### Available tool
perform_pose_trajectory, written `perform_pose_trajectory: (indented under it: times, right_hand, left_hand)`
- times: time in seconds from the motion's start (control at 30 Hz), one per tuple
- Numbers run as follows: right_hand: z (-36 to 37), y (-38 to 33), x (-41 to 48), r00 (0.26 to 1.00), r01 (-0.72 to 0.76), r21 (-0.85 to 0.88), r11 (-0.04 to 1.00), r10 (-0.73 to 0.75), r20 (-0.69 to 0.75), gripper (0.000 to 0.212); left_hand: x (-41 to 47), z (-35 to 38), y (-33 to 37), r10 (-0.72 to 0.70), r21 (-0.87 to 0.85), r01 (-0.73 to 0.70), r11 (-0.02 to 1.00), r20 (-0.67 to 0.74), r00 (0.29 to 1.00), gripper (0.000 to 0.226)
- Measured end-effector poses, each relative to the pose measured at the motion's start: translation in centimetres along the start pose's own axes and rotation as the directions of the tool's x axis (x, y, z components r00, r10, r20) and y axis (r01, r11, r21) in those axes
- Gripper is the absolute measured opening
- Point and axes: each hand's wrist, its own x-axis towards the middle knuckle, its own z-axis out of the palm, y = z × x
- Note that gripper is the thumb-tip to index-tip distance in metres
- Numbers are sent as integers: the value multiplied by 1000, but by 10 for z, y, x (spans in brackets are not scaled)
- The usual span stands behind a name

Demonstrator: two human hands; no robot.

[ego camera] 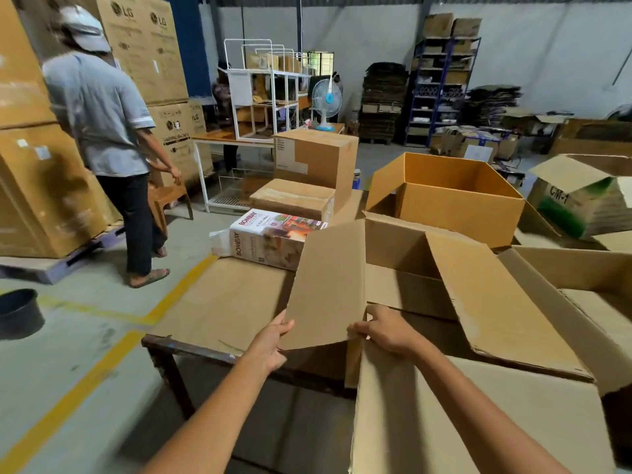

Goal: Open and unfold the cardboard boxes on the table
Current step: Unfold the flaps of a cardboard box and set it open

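A large brown cardboard box [478, 415] stands open at the near edge of the table [219, 302]. Its left flap [328, 282] is raised and tilted toward me. My left hand [270, 340] pinches that flap's lower left edge, thumb on top. My right hand [383, 328] grips the box's near corner where the flap meets the wall, fingers curled over the edge. The right flap [496, 302] lies folded outward. Behind it stands another open box [444, 196].
A printed Bombay box [270, 237] lies on the table, with two closed brown boxes [314, 159] behind it. More opened boxes [581, 200] are at the right. A person [102, 124] stands on the left beside stacked LG cartons. A black bucket [18, 313] sits on the floor.
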Motion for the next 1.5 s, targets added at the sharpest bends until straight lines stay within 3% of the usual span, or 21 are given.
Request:
perform_pose_trajectory:
  times: [0.13, 0.23, 0.33, 0.4, 0.5, 0.63, 0.7, 0.77, 0.83, 0.9, 0.97, 1.0, 1.13, 1.2, 1.3, 1.4, 1.5]
  right_hand:
    - [-29, -6, -16, 997, 52, 69, 996, -48, -63, 12]
    - [-51, -11, -25, 992, 47, 57, 997, -40, -117, 20]
    - [-55, -13, -23, 993, 26, 44, 999, -20, -119, 14]
    - [-47, -15, -19, 994, 4, 20, 1000, -2, -108, 18]
    - [-14, -13, -11, 997, -43, -25, 999, 41, -59, 28]
    - [30, -23, -3, 999, -30, -102, 994, 25, -43, 30]
    - [35, -33, 1, 1000, 16, -85, 996, -18, -21, 22]
    - [32, -36, 7, 999, 29, 4, 1000, -29, 27, 21]
    - [24, -33, 9, 1000, 25, 60, 998, -25, -1, 24]
    - [9, -23, 6, 981, -5, -40, 999, -3, -195, 26]
    - [-11, -7, 3, 906, -146, -228, 963, 37, -422, 26]
    - [-20, 3, 1, 889, -247, -305, 920, 89, -450, 27]
    - [-36, 45, -8, 852, -520, -391, 759, 428, -303, 47]
    - [-34, 60, -14, 821, -571, -398, 718, 496, -283, 48]
    - [-44, 56, -19, 832, -553, -413, 724, 455, -316, 44]
    - [-82, 30, -22, 863, -439, -348, 829, 282, -418, 29]
    - [-147, 14, -38, 835, -372, -356, 857, 141, -532, 24]
  left_hand:
    - [1, 22, -7, 3, 22, -4, 1000, 36, 999, 39]
    - [10, 38, -16, -16, 96, 6, 995, 102, 995, 38]
    - [14, 50, -24, -57, 290, 8, 957, 159, 986, 26]
    - [6, 55, -25, -60, 499, -14, 866, 132, 989, 21]
    - [14, 53, -19, 89, 742, -133, 657, 99, 991, 13]
    - [28, 62, 1, 215, 639, -226, 735, 97, 972, 12]
    - [30, 70, 11, 280, 637, -280, 718, 104, 954, 18]
    - [36, 74, 18, 366, 680, -350, 644, 129, 922, 22]
    - [40, 80, 22, 429, 760, -406, 507, 186, 884, 20]
    - [42, 89, 24, 447, 827, -411, 383, 224, 866, 33]
    - [37, 104, 27, 430, 871, -393, 294, 247, 868, 50]
    - [37, 112, 27, 414, 895, -373, 243, 253, 875, 52]
    - [50, 128, 22, 377, 961, -268, 65, 225, 898, 48]
    - [56, 133, 17, 377, 978, -209, 14, 188, 907, 50]
    - [59, 143, 12, 385, 987, -148, -60, 160, 909, 54]
    - [68, 147, 15, 377, 982, -134, -131, 174, 910, 53]
    - [79, 145, 20, 370, 977, -122, -176, 181, 911, 51]
